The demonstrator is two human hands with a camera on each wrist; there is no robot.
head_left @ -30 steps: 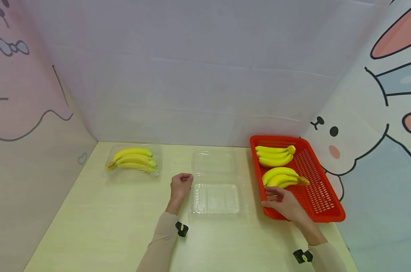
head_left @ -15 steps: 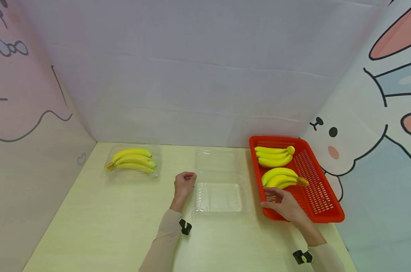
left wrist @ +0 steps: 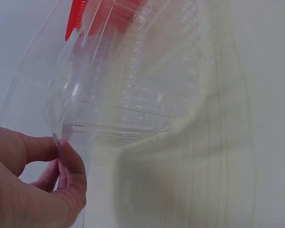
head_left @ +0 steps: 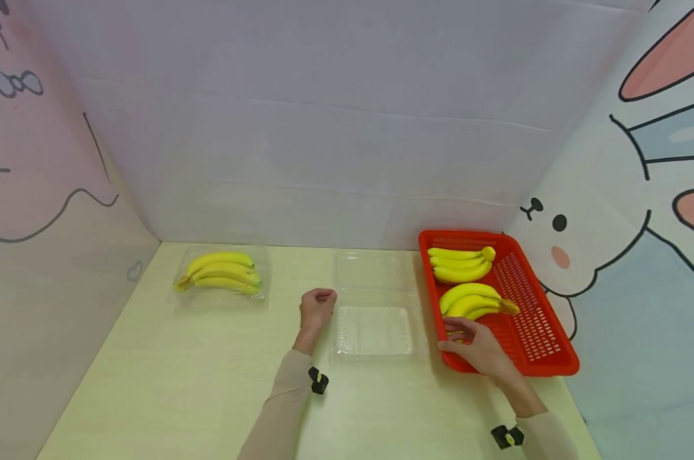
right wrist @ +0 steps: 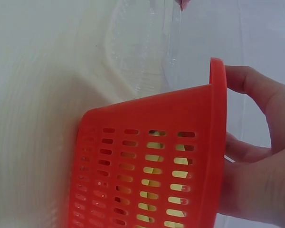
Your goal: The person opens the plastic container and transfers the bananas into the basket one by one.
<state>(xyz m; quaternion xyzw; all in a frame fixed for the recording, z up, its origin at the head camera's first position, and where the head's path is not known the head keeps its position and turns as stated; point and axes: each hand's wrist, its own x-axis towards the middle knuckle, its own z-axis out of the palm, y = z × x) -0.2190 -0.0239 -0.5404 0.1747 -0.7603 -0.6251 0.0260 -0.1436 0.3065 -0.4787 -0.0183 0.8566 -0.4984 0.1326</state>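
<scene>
My left hand pinches the left edge of an open clear plastic clamshell box between thumb and fingers, plainly seen in the left wrist view. The lid lies folded back toward the wall. My right hand grips the near left rim of a red plastic basket, thumb outside and fingers inside; the rim hides the fingertips in the right wrist view. Two banana bunches show in the basket, one at the back and one in the middle. More yellow shows under my right hand.
At the back left of the pale table lies a clear box with a banana bunch in it. A plain cloth wall stands behind the table, with printed cartoon walls on both sides.
My left hand has drawn the clear clamshell box a little to the right, toward the basket. The right hand stays at the basket's rim. The head view has shifted slightly.
</scene>
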